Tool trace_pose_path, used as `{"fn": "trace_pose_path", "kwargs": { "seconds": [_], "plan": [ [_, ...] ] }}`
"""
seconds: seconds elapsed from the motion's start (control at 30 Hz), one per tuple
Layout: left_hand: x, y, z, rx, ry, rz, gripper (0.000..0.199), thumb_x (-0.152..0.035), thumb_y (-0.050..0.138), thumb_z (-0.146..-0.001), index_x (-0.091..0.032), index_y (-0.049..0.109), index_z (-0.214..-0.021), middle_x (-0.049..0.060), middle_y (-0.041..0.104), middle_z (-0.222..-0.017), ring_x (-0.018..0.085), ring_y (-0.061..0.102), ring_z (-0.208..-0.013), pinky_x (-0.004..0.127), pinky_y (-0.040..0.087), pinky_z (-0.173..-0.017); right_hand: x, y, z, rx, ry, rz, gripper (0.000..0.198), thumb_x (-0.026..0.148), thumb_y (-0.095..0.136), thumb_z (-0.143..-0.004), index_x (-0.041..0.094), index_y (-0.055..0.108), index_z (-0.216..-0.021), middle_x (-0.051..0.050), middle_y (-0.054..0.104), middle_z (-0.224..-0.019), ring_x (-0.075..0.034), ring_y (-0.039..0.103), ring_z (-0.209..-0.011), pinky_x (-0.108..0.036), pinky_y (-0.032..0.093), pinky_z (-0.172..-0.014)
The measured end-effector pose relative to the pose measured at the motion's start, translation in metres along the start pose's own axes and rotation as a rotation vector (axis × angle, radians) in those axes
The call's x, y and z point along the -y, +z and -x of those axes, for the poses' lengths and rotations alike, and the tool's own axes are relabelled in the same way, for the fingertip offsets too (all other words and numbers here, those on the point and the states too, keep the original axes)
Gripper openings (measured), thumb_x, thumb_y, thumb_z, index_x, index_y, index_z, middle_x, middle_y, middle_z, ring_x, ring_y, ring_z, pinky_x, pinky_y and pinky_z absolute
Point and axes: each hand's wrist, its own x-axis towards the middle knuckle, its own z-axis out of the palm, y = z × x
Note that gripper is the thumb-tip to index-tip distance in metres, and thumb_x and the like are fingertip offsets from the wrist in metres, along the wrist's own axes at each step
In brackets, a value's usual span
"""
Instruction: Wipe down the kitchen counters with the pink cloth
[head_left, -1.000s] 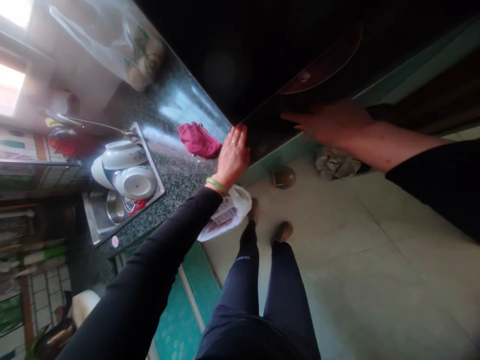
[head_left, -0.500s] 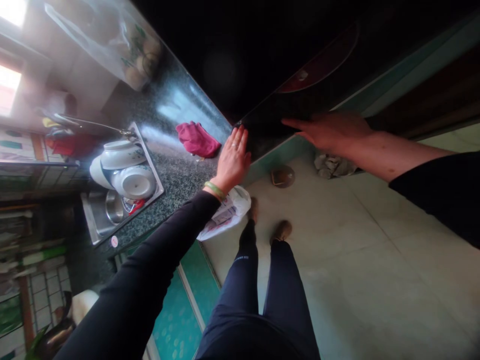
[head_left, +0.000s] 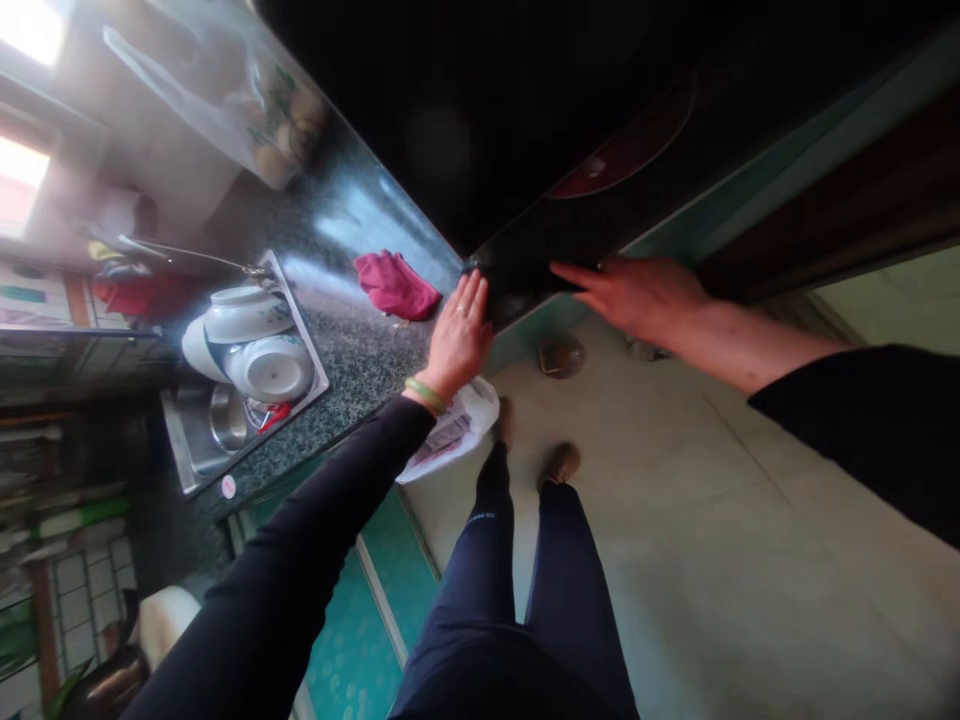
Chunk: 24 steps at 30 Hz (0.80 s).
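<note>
My left hand (head_left: 461, 335) lies with its fingers stretched out at the near corner of a large black glossy panel (head_left: 450, 130). It wears a ring and a pale green bangle (head_left: 426, 393). My right hand (head_left: 637, 295) is at the panel's lower edge, further right, with fingers extended; its underside is hidden. Neither hand shows anything held. Beside my left hand, a crumpled pink cloth (head_left: 396, 286) rests on the speckled dark countertop (head_left: 356, 365).
White bowls (head_left: 270, 368) are stacked in the metal sink (head_left: 187, 430) on the left. Below my left wrist hangs a white plastic bag (head_left: 454, 430). A clear bag of vegetables (head_left: 289, 130) is at the upper left. A round brownish object (head_left: 561, 355) lies on the tiled floor (head_left: 712, 560).
My right hand has moved left and slightly down along the panel's edge, toward my left hand. My left hand has shifted slightly down and left, its fingers still extended.
</note>
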Motion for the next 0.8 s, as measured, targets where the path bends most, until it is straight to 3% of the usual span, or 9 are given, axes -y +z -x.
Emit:
{"fn": "trace_pose_path", "kwargs": {
  "seconds": [0.1,0.17,0.33,0.37,0.43,0.53,0.67,0.73,0.8],
  "plan": [
    [-0.017,-0.01,0.034,-0.056,-0.051,0.104,0.057,-0.02,0.047,-0.097,-0.013,0.045,-0.153,0.017,0.042,-0.166,0.027,0.031,-0.159,0.05,0.028,-0.132,0.035,-0.002,0.029,0.043,0.078,-0.025,0.06,0.039,0.063,-0.1,0.036,0.048,-0.158,-0.011,0.073,-0.101,-0.026,0.067,-0.079,-0.037,0.049,-0.072],
    [-0.032,-0.016,0.056,-0.208,-0.177,0.23,0.05,-0.023,0.047,-0.099,-0.019,0.05,-0.149,0.015,0.047,-0.163,0.025,0.038,-0.156,0.048,0.032,-0.13,0.064,0.001,0.047,0.041,0.151,-0.079,0.062,0.037,0.059,-0.101,0.035,0.042,-0.161,-0.012,0.073,-0.107,-0.027,0.068,-0.081,-0.038,0.051,-0.074],
    [-0.07,-0.021,0.097,-0.742,-0.759,0.718,0.046,-0.036,0.063,-0.096,-0.025,0.052,-0.139,0.013,0.054,-0.152,0.022,0.053,-0.143,0.038,0.048,-0.117,0.166,0.036,0.076,0.034,0.266,-0.338,0.073,0.028,0.052,-0.101,0.018,0.023,-0.168,-0.02,0.072,-0.124,-0.032,0.073,-0.095,-0.041,0.058,-0.081],
    [-0.074,-0.021,0.102,-0.767,-0.872,0.842,0.046,-0.039,0.066,-0.094,-0.024,0.054,-0.135,0.012,0.059,-0.145,0.022,0.058,-0.137,0.036,0.051,-0.112,0.188,0.046,0.08,0.025,0.287,-0.415,0.075,0.027,0.05,-0.101,0.018,0.019,-0.169,-0.021,0.072,-0.127,-0.032,0.073,-0.098,-0.043,0.058,-0.082],
    [-0.074,-0.022,0.11,-0.698,-1.016,1.087,0.042,-0.045,0.07,-0.089,-0.022,0.059,-0.122,0.01,0.069,-0.127,0.022,0.068,-0.12,0.036,0.056,-0.102,0.229,0.063,0.087,-0.036,0.294,-0.587,0.08,0.028,0.048,-0.1,0.02,0.01,-0.17,-0.021,0.068,-0.137,-0.034,0.073,-0.108,-0.046,0.06,-0.088],
    [-0.058,-0.033,0.119,-0.597,-1.075,1.283,0.036,-0.048,0.072,-0.084,-0.019,0.061,-0.103,0.008,0.075,-0.101,0.022,0.074,-0.095,0.036,0.06,-0.089,0.267,0.071,0.087,-0.06,0.18,-0.796,0.084,0.032,0.05,-0.098,0.022,0.008,-0.171,-0.019,0.061,-0.149,-0.035,0.069,-0.122,-0.051,0.059,-0.097],
    [-0.02,-0.06,0.135,-0.625,-1.106,1.373,0.039,-0.05,0.075,-0.079,-0.02,0.057,-0.097,0.005,0.075,-0.084,0.021,0.074,-0.078,0.035,0.061,-0.077,0.262,0.047,0.035,0.069,0.069,-0.749,0.058,0.034,0.049,-0.099,0.025,0.05,-0.156,-0.014,0.077,-0.117,-0.032,0.074,-0.105,-0.05,0.059,-0.098],
    [-0.002,-0.074,0.143,-0.584,-1.123,1.437,0.044,-0.051,0.078,-0.076,-0.02,0.055,-0.097,0.004,0.075,-0.078,0.021,0.074,-0.07,0.034,0.061,-0.069,0.253,0.033,-0.018,-0.051,0.017,-0.667,0.049,0.032,0.051,-0.098,0.025,0.063,-0.145,-0.014,0.074,-0.126,-0.032,0.069,-0.117,-0.051,0.053,-0.108],
    [0.012,-0.084,0.151,-0.514,-1.144,1.482,0.047,-0.051,0.08,-0.074,-0.019,0.054,-0.096,0.004,0.074,-0.073,0.02,0.073,-0.063,0.032,0.06,-0.064,0.248,0.026,-0.077,-0.174,-0.046,-0.597,0.057,0.029,0.062,-0.091,0.021,0.06,-0.147,-0.015,0.06,-0.148,-0.033,0.056,-0.136,-0.054,0.044,-0.119]
  ]
}}
